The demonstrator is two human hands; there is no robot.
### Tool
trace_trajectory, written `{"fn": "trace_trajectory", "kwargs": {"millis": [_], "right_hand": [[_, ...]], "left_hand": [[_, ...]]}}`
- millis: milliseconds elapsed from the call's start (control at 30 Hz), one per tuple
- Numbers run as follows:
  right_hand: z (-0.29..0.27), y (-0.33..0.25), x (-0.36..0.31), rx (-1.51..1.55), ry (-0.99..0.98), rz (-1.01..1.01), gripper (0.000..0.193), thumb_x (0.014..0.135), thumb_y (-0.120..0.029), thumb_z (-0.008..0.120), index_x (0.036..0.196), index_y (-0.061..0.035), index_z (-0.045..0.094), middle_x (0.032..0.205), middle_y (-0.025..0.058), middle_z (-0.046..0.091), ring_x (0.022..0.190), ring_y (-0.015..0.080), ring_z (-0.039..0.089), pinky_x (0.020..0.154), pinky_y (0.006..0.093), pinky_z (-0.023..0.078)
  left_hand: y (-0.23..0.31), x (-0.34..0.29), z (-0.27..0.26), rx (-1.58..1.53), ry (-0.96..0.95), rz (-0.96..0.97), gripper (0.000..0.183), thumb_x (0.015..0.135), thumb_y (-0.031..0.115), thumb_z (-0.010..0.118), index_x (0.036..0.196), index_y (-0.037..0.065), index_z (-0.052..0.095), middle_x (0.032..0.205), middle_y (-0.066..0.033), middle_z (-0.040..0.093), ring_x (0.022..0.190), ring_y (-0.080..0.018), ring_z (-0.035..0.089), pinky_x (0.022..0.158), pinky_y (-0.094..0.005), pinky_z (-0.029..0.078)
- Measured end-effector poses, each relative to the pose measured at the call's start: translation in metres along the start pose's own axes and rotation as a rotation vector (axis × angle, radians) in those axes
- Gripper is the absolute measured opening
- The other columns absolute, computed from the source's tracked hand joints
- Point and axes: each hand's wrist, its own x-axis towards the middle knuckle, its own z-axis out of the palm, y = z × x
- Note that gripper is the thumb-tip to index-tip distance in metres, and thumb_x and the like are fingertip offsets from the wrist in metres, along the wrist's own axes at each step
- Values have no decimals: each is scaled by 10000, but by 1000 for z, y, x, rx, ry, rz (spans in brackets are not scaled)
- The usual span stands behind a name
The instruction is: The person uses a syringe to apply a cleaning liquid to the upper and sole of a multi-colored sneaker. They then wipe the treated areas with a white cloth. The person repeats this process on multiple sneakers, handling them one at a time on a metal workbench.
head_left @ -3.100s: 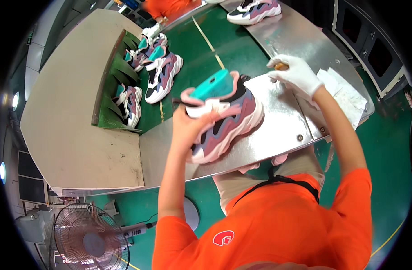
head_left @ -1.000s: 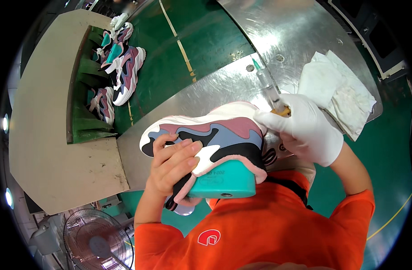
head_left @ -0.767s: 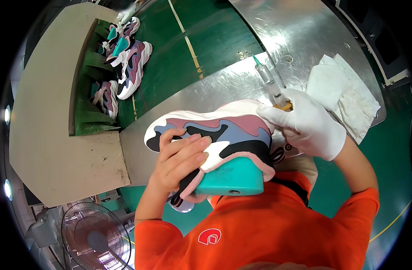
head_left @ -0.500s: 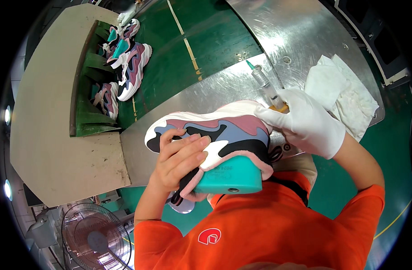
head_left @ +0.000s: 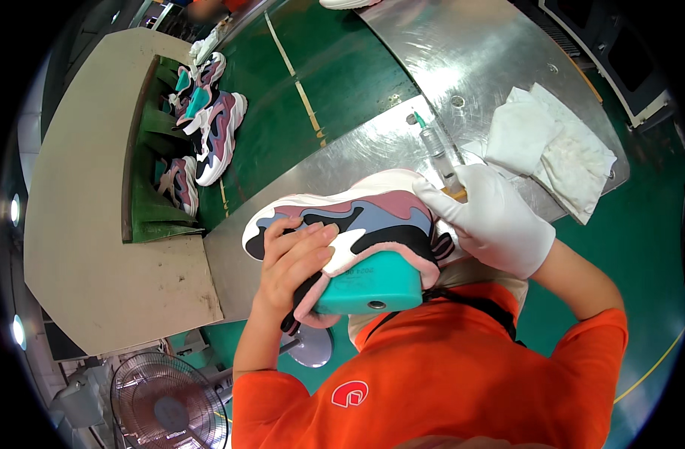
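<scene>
A chunky sneaker point(head_left: 372, 212) in white, mauve, blue and black is held on its side before me, toe to the left and sole facing away. A teal shoe last point(head_left: 369, 288) fills its opening. My bare left hand point(head_left: 294, 258) grips the upper near the forefoot, fingers spread across its side. My right hand point(head_left: 499, 221), in a white glove, is closed round the orange end of a clear syringe point(head_left: 437, 153) with a green tip, which points away from me. The glove's thumb is by the heel end of the sole; whether it touches is unclear.
White cloths point(head_left: 548, 138) lie on the metal table point(head_left: 492, 45) at right. More sneakers point(head_left: 219, 138) stand on the green conveyor belt point(head_left: 283, 112), by a green flap curtain point(head_left: 144, 194). A fan point(head_left: 170, 408) stands at lower left.
The view has shifted slightly. My gloved hand has drawn a little toward me, and the syringe tip has shifted right over the table. A white-soled shoe has entered at the belt's far end.
</scene>
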Motion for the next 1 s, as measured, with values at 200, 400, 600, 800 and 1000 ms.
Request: {"fn": "trace_trajectory", "kwargs": {"millis": [200, 400, 600, 800, 1000], "right_hand": [[-7, -4, -2, -56, -22, 59, 560, 730, 6, 634, 1274, -116, 584, 857, 142, 520, 769, 310, 527, 666, 393, 447], [-2, -8, -5, -113, -92, 90, 456, 782, -53, 625, 1237, -69, 608, 848, 138, 527, 777, 304, 537, 657, 392, 445], [2, -2, -9, -115, -20, 46, 522, 770, -37, 618, 1289, -58, 565, 854, 135, 505, 771, 307, 514, 675, 403, 431], [8, -7, -18, -116, 22, 83, 604, 710, -16, 625, 1308, -48, 546, 892, 146, 520, 793, 313, 519, 709, 405, 439], [0, -7, -22, 2, 45, 125, 673, 677, 5, 628, 1338, -48, 514, 913, 153, 527, 806, 327, 522, 718, 412, 441]], "left_hand": [[-2, -4, 0, 7, -4, 8, 356, 773, 139, 679, 1104, 57, 575, 1195, -142, 646, 1085, -287, 599, 943, -477, 426], [-2, 0, 3, 23, 8, 14, 348, 777, 146, 680, 1098, 55, 578, 1185, -153, 650, 1069, -286, 607, 936, -471, 430], [1, 5, 7, 36, 46, -5, 322, 792, 148, 678, 1081, 42, 586, 1147, -159, 666, 1047, -292, 623, 931, -465, 441], [1, 6, 8, 42, 40, 3, 320, 809, 175, 659, 1080, 27, 576, 1133, -184, 666, 1028, -303, 633, 942, -468, 434], [3, 3, 9, -18, 54, -22, 337, 817, 202, 623, 1088, 11, 561, 1120, -202, 662, 1022, -317, 633, 948, -473, 425]]}}
